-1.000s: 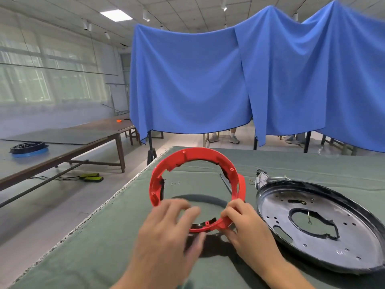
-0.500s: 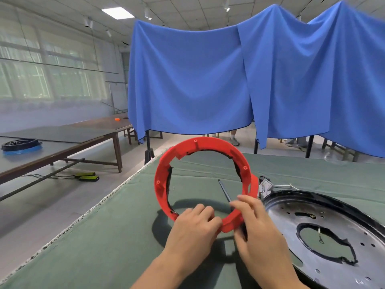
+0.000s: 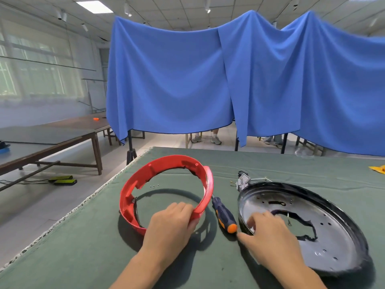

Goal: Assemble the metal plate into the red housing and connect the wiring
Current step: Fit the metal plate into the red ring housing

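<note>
The red ring housing [image 3: 133,185] stands tilted on the green table cloth, its far side raised. My left hand [image 3: 170,226] grips its near rim. To the right lies the dark round metal plate [image 3: 325,232], dished side up, with a shaped hole in its middle. My right hand [image 3: 268,236] rests on the plate's near left edge, fingers spread over the rim and thumb on the cloth. A small grey connector with wires [image 3: 242,181] sits at the plate's far left edge.
A screwdriver [image 3: 224,214] with a dark blue and orange handle lies between housing and plate. Small screws [image 3: 154,186] lie on the cloth seen through the ring. The table's left edge [image 3: 87,202] drops to the floor. A yellow object [image 3: 378,169] sits far right.
My right hand has let go of the red housing and moved right onto the metal plate. The housing has been lowered toward the cloth, held by my left hand alone.
</note>
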Available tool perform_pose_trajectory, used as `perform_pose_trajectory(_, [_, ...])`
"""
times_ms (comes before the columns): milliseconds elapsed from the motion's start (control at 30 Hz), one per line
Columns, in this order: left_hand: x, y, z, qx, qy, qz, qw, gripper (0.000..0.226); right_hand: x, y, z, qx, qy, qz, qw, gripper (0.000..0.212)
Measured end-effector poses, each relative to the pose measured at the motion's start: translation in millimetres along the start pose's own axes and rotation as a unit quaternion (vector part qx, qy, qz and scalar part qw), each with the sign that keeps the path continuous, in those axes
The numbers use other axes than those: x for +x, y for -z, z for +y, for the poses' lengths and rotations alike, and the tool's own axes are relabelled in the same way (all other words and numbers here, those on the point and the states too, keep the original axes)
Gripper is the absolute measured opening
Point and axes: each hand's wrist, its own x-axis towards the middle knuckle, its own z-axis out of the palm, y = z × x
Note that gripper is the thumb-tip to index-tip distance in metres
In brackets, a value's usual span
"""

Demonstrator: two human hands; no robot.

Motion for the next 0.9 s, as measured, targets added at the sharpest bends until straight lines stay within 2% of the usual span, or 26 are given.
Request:
perform_pose_trajectory(133, [-2,-3,2,0.014,-0.004,-0.062,0.998,0.031,-3,0,0,-0.017,0.013,0.046,0.999,0.020])
perform_pose_trajectory(233, [-4,-4,5,-0.012,0.008,-0.084,0.996,0.019,-3,3,0,-0.008,0.021,0.117,0.993,0.026])
perform_pose_trajectory(367, [-7,-9,3,-0.015,0.012,-0.087,0.996,0.028,-4,9,-2,0.033,0.049,0.214,0.975,0.018])
perform_pose_trajectory(533, [-10,-7,2,-0.062,0.006,-0.076,0.995,0.036,-4,6,-5,0.119,0.160,0.261,0.944,0.018])
perform_pose_trajectory(667, [-9,-4,7,-0.130,0.035,-0.059,0.989,0.047,-7,-3,-13,0.100,0.277,0.271,0.917,0.017])
perform_pose_trajectory(733, [-7,-2,12,-0.236,0.121,-0.001,0.964,0.051,-8,-7,-16,0.077,0.322,0.279,0.901,0.018])
perform_pose_trajectory(800, [-3,3,12,-0.378,0.213,0.051,0.900,0.052,-9,-10,-20,0.050,0.348,0.289,0.890,0.020])
perform_pose_trajectory(900, [5,9,7,-0.498,0.300,0.044,0.813,0.050,-10,-14,-23,0.020,0.380,0.299,0.875,0.020])
